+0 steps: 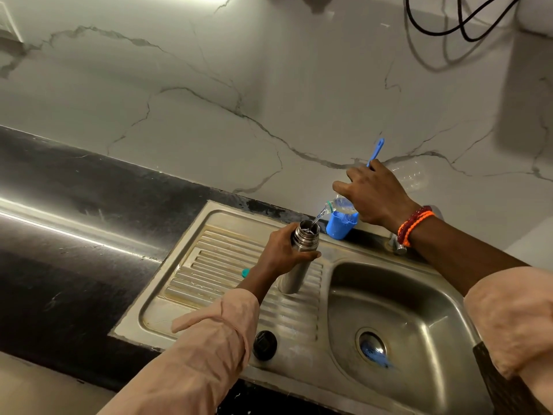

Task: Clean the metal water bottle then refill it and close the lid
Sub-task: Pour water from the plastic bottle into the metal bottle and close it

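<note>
Steel water bottle [294, 265], uncapped, stands on the sink's drainboard [191, 274], left hand [284, 253] wrapped round its neck. Right hand [374, 196] grips a tilted clear plastic bottle [339, 205], pouring in; black lid [264, 345] lies near. Risk: narrow mouth, thin stream; a wobble would spill.

White marble-look wall [269, 85] with grey veins fills the upper view. Black cables [460, 22] loop down it at top right, casting shadows. Edge of a switch plate [7, 23] at far left. Below the wall runs a glossy black stone countertop [74, 211], a bright strip of light reflected across it. A stainless steel sink [398, 310] with a ribbed drainboard [227, 265] on its left is set into the countertop; round drain [371, 344] in the basin. Light comes from above, bright at the top centre.
</note>
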